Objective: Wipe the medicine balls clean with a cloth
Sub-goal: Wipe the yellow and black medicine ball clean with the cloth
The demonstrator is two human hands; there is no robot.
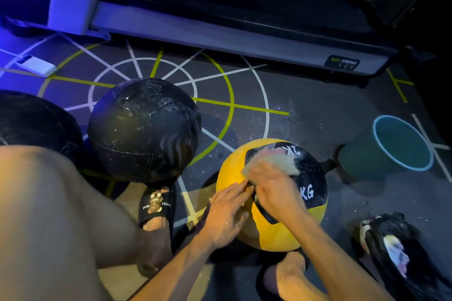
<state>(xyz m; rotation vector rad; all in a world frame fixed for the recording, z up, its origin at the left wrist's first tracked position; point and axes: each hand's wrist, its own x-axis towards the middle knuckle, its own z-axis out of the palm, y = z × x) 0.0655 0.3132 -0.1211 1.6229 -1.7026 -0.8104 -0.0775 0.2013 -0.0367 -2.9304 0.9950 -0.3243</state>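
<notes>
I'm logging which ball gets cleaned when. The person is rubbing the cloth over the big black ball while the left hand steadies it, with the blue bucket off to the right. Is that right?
Not quite: the head view shows the cloth being rubbed over the yellow-and-black ball, not the black ball, which sits untouched beside it. The rest holds: the right hand presses the cloth, the left hand steadies that ball, and the blue bucket stands to the right.

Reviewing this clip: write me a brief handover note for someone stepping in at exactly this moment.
Right hand presses a pale cloth onto the black panel of the yellow-and-black medicine ball.
Left hand lies flat on that ball's near side, steadying it.
White residue shows on the panel, so wiping is unfinished.
The large black medicine ball to the left is still speckled white; another dark ball sits at the left edge.
A teal bucket stands to the right.
</notes>
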